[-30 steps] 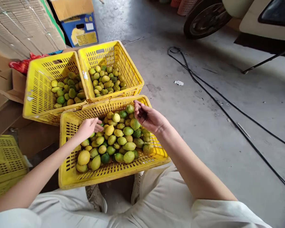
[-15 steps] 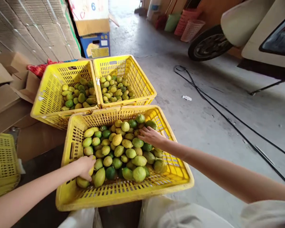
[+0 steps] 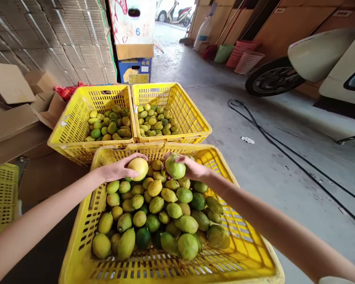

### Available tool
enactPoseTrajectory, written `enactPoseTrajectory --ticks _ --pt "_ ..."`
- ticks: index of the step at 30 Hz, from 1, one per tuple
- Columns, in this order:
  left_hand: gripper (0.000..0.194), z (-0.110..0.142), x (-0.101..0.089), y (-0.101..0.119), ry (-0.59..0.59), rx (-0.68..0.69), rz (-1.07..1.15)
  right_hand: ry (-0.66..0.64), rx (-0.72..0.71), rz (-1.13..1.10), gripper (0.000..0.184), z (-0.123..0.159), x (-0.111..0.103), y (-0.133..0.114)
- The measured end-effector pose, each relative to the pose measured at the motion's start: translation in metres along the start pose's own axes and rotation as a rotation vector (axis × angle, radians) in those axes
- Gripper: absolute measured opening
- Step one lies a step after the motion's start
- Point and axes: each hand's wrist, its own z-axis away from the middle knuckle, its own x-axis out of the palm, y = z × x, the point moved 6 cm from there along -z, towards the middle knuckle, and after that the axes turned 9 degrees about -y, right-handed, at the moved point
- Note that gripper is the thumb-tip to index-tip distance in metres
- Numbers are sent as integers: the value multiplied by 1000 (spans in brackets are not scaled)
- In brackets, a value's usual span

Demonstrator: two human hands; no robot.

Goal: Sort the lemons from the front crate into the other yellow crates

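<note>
Floor (image 3: 284,165): grey, running along the right side, with a black cable (image 3: 272,136) lying looped across it and a crumpled white scrap (image 3: 247,140) near the cable. Upper right: part of a pale vehicle (image 3: 337,63) with a dark wheel (image 3: 275,81). Upper left: stacked flat cardboard (image 3: 47,43); below it, open cartons (image 3: 12,118). Near crate (image 3: 177,274): yellow, slatted, closest to the wearer, holding many green and yellow lemons (image 3: 156,205) in a loose heap. Beyond its far rim, two more yellow crates side by side: left rear crate (image 3: 66,122) and right rear crate (image 3: 192,114), each partly filled with similar fruit. Behind them, a blue carton (image 3: 136,71) with a white box (image 3: 133,23) above. Left hand (image 3: 118,167): fingers and thumb curved round a pale yellow lemon (image 3: 138,169), held over the far left part of the heap. Right hand (image 3: 192,167): fingers curled about a light green lemon (image 3: 175,166), held above the far middle of the heap. The two held fruits are near each other, apart, both within the outline of the near crate.
</note>
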Motion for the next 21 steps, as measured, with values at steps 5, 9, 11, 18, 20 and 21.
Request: enactPoseTrajectory --ticks 5,9,11,18,20,21 --pt "67 10 13 -19 205 145 414 368 -148 -701 47 7 25 25" --pt "45 11 22 -22 319 186 596 263 -107 -820 37 10 38 25" --pt "41 9 24 -23 383 188 654 238 -119 -808 34 10 40 23" --pt "28 2 32 -34 518 222 737 228 -196 -805 43 7 52 21" --pt "22 0 35 -39 553 193 774 239 -187 -777 44 8 57 21" --pt "20 -1 37 -41 568 170 794 255 -173 -771 44 9 59 22"
